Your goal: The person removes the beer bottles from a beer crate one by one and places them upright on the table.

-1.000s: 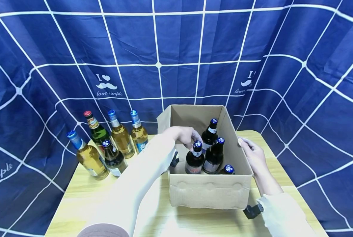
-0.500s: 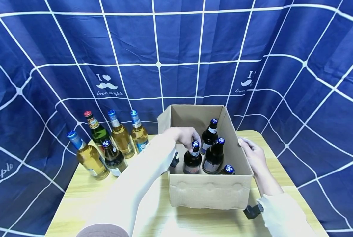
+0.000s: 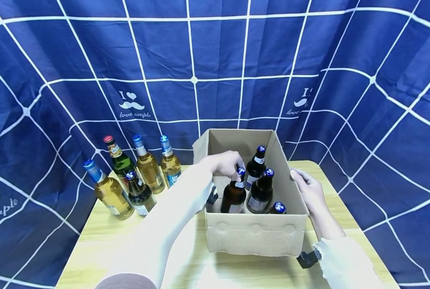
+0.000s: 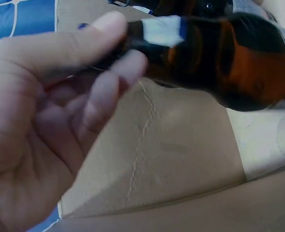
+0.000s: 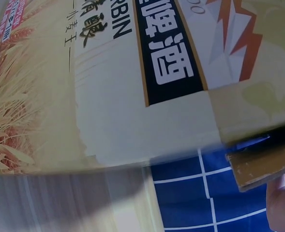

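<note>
Head view has the left hand [image 3: 226, 163] inside the box [image 3: 256, 235], thumb and fingers pinching the bottle [image 3: 234, 197] near its top, so the body lies below that hand; whether the base touches the box floor cannot be told. Gripping so high likely suits the slim neck [image 4: 162, 31] and spares the fingers from squeezing between bodies, since three dark bottles [image 3: 260, 194] stand to the right of the left hand. The right hand [image 3: 309, 190] holds the box's edge on its own side, probably bracing it. Five bottles [image 3: 149, 172] stand on the counter [image 3: 218, 267] to the left of the left hand, outside the box, presumably grouped within that arm's reach. As for direction, the cap [image 3: 240, 171] points up and the long axis looks close to upright, perhaps leaning slightly toward the right hand; left wrist view shows the body widening away from the left fingertips.
</note>
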A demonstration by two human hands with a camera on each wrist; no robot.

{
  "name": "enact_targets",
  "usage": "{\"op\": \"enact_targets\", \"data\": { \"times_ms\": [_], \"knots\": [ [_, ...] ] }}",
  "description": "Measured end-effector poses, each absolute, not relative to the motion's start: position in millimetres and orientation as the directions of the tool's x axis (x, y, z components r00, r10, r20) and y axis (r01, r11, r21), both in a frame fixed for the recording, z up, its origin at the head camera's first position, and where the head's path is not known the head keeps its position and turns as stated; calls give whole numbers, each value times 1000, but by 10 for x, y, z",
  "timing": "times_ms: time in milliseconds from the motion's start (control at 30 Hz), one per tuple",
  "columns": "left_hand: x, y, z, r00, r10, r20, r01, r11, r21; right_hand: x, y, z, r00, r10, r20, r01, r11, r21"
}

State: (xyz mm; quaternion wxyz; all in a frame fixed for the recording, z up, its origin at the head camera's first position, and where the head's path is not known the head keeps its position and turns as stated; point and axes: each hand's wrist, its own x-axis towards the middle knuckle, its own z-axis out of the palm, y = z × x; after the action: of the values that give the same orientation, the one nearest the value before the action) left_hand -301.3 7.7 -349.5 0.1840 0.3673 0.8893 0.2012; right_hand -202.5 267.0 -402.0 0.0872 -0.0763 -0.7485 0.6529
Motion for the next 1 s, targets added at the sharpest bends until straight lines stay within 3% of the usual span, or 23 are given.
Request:
{"op": "enact_targets", "data": {
  "times_ms": [300, 467, 800, 1000],
  "knots": [
    [-2956, 126, -3329, -614, 788, 43, 709, 526, 470, -2024, 2656, -4022, -973, 231, 19, 16, 148, -989],
    [-2914, 171, -3247, -571, 818, 61, 741, 482, 468, -2026, 2659, -4000, -972, 235, 2, 28, 125, -992],
    [-2880, 77, -3001, -439, 884, 160, 766, 275, 581, -2026, 2651, -3972, -970, 245, 8, 25, 131, -991],
    [-2837, -101, -2717, -428, 848, 313, 778, 170, 605, -2012, 2657, -3973, -968, 249, 21, 23, 172, -985]
  ]
}}
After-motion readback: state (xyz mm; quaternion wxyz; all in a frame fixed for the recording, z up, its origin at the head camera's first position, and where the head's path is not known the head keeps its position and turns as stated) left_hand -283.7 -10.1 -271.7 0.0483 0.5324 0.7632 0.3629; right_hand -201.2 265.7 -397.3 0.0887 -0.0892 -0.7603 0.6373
